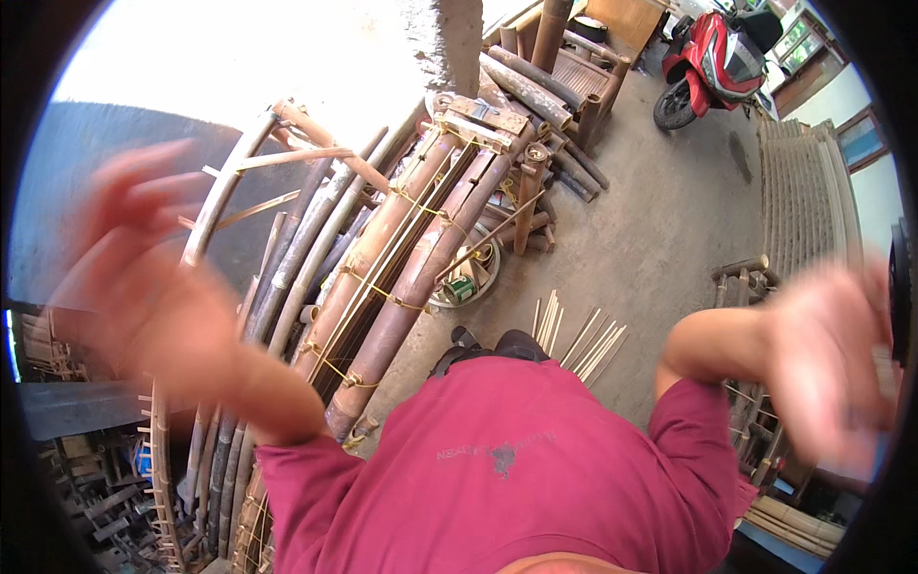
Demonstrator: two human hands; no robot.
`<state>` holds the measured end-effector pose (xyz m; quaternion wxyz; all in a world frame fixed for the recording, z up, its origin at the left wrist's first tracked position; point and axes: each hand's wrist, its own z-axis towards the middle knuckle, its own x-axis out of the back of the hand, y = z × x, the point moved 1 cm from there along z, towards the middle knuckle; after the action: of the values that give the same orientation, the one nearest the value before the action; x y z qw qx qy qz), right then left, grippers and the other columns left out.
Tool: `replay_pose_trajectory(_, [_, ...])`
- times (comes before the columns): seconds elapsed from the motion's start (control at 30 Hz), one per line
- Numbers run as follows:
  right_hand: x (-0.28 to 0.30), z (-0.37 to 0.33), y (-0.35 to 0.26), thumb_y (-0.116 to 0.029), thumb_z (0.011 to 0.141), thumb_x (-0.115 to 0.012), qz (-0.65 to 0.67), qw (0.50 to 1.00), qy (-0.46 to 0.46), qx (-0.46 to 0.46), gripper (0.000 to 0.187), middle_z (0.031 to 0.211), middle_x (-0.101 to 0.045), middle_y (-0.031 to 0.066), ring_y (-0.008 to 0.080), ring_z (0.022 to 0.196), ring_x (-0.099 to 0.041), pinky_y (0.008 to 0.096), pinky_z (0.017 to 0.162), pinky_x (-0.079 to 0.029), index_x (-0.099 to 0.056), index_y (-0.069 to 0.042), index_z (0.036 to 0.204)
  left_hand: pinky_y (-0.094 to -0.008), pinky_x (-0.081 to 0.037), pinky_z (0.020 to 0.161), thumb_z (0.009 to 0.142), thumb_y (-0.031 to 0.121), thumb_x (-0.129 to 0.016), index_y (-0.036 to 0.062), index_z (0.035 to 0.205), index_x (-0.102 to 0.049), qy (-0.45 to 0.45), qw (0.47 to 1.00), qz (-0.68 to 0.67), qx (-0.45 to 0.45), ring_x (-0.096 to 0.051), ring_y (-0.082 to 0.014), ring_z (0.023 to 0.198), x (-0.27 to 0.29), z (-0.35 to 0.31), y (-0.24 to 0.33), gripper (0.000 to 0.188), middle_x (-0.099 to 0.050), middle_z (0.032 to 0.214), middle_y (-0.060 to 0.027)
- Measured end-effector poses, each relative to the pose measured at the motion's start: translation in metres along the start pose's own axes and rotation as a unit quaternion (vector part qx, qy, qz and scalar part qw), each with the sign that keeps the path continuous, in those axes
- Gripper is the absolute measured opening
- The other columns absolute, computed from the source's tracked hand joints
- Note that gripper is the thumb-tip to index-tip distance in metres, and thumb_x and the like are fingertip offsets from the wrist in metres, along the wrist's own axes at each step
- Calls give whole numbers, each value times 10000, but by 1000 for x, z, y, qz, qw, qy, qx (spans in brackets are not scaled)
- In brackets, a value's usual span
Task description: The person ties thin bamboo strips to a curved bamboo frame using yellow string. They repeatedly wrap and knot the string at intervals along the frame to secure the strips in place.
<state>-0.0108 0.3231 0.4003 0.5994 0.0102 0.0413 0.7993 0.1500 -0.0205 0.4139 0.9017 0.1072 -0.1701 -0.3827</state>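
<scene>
Seemingly between steps, the left hand [139,253], fingers spread, and the right hand [830,364], too blurred to read, are well apart. Lashed bamboo poles [426,268] line the concrete floor's [650,225] left edge; gripping them would call for lowering the hands.

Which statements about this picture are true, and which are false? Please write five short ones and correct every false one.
1. The blurred bare left hand and right hand are clasped together. False: they are wide apart, on opposite sides.
2. Yellow cord is tied around long brown bamboo poles. True.
3. The red two-wheeled scooter stands at the upper left. False: it stands at the upper right.
4. The person wears a dark pink cloth shirt. True.
5. Thin pale straight sticks lie on the scooter. False: they lie on the grey floor.
</scene>
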Motion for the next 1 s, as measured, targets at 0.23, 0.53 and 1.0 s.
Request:
replay_pose_trajectory(0.23, [-33, -309, 87, -167, 1008, -513, 91, 677, -117, -721, 181, 926, -633, 6, 72, 813, -542, 233, 766, -467, -641, -40, 1004, -480, -505, 878, 862, 180, -661, 17, 1041, -689, -407, 679, 334, 512, -650, -417, 959, -90, -276, -186, 244, -667, 988, -279])
replay_pose_trajectory(0.53, [-103, -395, 67, -177, 997, -510, 275, 452, -323, -784, 227, 948, -642, 42, 110, 853, -568, 265, 804, -484, -636, -4, 1072, -462, -509, 808, 904, 120, -591, 19, 960, -695, -221, 792, 290, 489, -656, -418, 896, -137, -292, -206, 155, -681, 926, -233])
replay_pose_trajectory(1.0, [-254, -382, 117, -258, 955, -515, 262, 616, -13, -743, 204, 824, -633, 40, 152, 688, -606, 326, 653, -501, -662, -119, 930, -454, -439, 853, 934, 177, -560, 9, 1134, -528, -131, 772, 307, 541, -605, -355, 970, -215, -333, -250, 263, -631, 1044, -236])
